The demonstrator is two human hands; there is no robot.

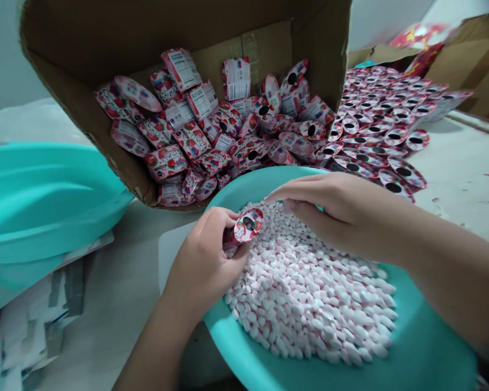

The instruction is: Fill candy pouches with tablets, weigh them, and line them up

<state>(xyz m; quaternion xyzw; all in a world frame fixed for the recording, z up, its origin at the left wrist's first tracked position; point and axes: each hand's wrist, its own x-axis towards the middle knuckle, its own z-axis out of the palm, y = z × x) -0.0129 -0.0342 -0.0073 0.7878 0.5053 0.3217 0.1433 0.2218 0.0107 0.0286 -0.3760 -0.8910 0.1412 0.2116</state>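
Observation:
My left hand (207, 266) is closed around a small strawberry-print candy box (249, 225) at the left side of a teal basin (236, 190). The box's oval end, with a dark round hole in it, faces up. Pale pink-white candies (309, 293) lie heaped in the basin. Over the far part of this heap reaches my right hand (330, 203), palm down, its fingers stretched out and slightly bent. Its fingertips are just right of the box, apart from it. Nothing shows in the right hand, though its palm is hidden.
Behind the basin, a tilted cardboard carton (65, 108) holds many closed-looking candy boxes (191, 138). Rows of upright boxes with dark holes (375, 130) stand at right. Another teal basin (44, 190) is at left, above paper scraps (32, 331). More cardboard (468, 70) stands far right.

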